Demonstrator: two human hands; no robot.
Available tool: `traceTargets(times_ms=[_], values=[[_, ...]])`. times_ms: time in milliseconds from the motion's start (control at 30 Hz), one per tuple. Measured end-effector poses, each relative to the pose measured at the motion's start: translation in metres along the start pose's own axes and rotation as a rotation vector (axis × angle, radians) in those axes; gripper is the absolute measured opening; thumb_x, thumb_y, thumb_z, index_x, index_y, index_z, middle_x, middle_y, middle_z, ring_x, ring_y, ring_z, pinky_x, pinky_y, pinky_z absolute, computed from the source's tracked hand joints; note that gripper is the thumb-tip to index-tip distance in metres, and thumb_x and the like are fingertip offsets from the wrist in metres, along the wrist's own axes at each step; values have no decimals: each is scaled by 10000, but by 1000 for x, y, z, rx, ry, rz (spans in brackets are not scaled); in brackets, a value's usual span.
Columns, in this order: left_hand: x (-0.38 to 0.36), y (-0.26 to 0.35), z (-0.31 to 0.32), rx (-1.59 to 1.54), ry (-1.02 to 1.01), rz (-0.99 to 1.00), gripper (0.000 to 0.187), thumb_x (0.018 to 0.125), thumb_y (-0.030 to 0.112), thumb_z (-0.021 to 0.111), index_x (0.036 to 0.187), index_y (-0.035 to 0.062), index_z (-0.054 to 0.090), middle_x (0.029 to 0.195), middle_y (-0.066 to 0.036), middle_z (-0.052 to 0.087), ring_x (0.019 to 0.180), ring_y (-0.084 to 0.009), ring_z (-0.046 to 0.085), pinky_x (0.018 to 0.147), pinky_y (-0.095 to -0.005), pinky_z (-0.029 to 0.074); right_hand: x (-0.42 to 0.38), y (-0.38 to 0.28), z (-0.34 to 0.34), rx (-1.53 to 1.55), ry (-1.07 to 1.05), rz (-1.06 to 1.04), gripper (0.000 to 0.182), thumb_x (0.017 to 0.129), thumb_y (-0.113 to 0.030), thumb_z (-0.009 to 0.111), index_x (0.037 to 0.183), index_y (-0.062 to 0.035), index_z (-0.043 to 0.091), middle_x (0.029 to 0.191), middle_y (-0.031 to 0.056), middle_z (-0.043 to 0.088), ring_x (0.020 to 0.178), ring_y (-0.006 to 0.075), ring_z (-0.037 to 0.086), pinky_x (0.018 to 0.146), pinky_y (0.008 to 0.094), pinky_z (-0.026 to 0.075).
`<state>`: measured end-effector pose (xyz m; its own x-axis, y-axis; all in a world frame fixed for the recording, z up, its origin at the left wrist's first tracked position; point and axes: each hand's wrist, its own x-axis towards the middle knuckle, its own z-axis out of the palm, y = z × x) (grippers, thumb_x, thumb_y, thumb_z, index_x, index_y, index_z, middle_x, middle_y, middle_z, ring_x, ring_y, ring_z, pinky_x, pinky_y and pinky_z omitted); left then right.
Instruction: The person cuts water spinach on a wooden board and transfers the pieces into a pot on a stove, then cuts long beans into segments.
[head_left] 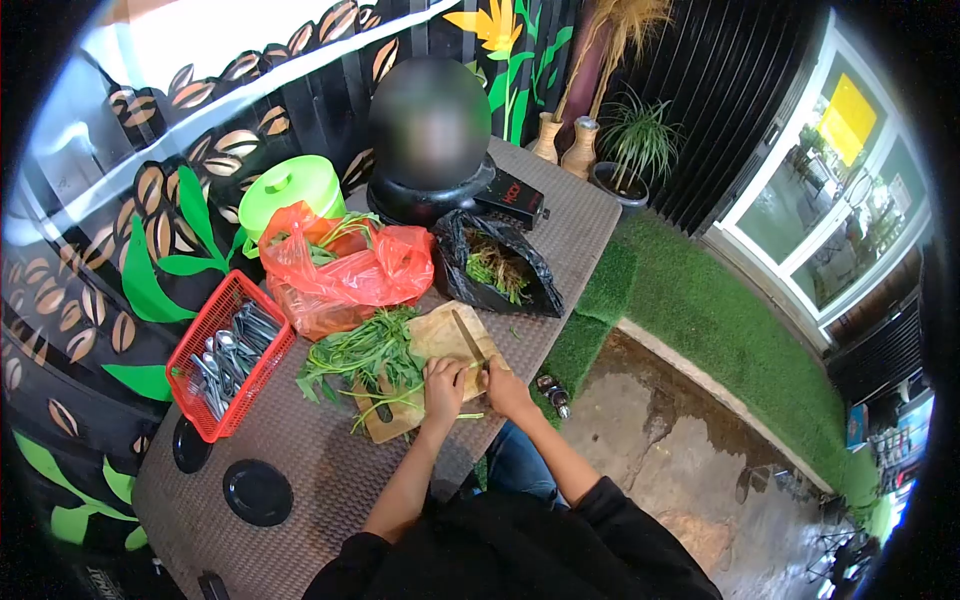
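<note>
A knife (468, 336) is gripped by its handle in my right hand (508, 389), its blade pointing away from me over the wooden cutting board (439, 331). Close beside it, my left hand (444, 388) is closed on the stems of leafy greens (368, 352) and presses them to the board. The bunch spreads left past the board's edge onto the table, and a few loose stems lie near the board's handle hole. My fingertips partly hide the stems.
Behind the board stand a red plastic bag (345, 275) and a black bag (500, 272), both with greens. To the left are a red basket (228, 355) of cutlery and black plates (258, 492). Farther back are a lime-green lidded pot (290, 188) and a black box (510, 200).
</note>
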<state>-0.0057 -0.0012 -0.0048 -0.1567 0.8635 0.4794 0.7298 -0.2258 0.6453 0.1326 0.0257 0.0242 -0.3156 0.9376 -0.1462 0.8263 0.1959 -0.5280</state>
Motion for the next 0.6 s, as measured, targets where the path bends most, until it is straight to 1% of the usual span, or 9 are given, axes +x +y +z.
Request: traceTargets(times_ms=[33,67,133,167,233,367,467,533,600], values=[[0,0,1,17,4,-5,119,795,109,600,872,48,668,901,-76,612,905,-272,503,831,-375,368,-4,1,-6,-16,-32,-6,287,928,-269,408,1027,1,407,838,296,602,809,452,599,707,527,477],[0,1,2,15,5,-4,119,795,109,600,872,48,668,901,-76,612,905,-272,503,831,-375,368,-8,0,-9,-17,-30,-6,287,928,-269,408,1027,1,407,838,296,602,809,452,599,707,527,477],[1,3,1,17,20,19,121,795,114,602,881,59,667,910,-72,607,904,-271,503,830,-378,369,-14,-1,-13,-46,-60,14,322,917,-273,429,1085,1,412,879,271,621,836,435,610,715,508,488],[1,4,0,16,20,20,121,795,114,602,881,59,667,910,-72,607,904,-271,503,830,-378,369,-17,-2,-15,-46,-59,14,322,917,-273,429,1085,1,412,879,271,621,836,435,610,715,508,488],[1,4,0,50,0,26,114,792,118,604,867,60,668,924,-65,606,912,-262,505,833,-380,368,-21,-4,-18,-56,-32,2,291,922,-255,419,1007,23,415,808,278,611,769,442,605,666,520,482],[-2,6,-3,50,-23,46,115,775,115,609,852,56,669,915,-62,610,907,-253,509,828,-386,371,-25,-3,-22,-58,-29,-8,283,917,-247,426,1006,21,412,790,273,613,755,436,608,645,513,487],[-4,8,-2,67,-3,88,118,747,99,636,834,34,680,898,-76,625,907,-258,520,848,-377,381,-31,-5,-20,-133,-20,-40,269,909,-239,439,1006,11,404,761,259,617,726,426,617,616,506,496],[-4,6,0,66,16,125,125,738,91,614,838,42,670,890,-66,622,889,-253,526,812,-386,389,-41,-16,-19,-168,-13,48,266,903,-231,449,1017,5,405,744,243,624,704,415,626,597,503,504],[-4,4,1,59,9,120,121,743,89,611,835,34,667,898,-68,625,891,-255,528,810,-385,393,-41,-8,7,-149,15,54,271,906,-235,442,1031,3,407,740,238,626,699,412,628,590,501,506]])
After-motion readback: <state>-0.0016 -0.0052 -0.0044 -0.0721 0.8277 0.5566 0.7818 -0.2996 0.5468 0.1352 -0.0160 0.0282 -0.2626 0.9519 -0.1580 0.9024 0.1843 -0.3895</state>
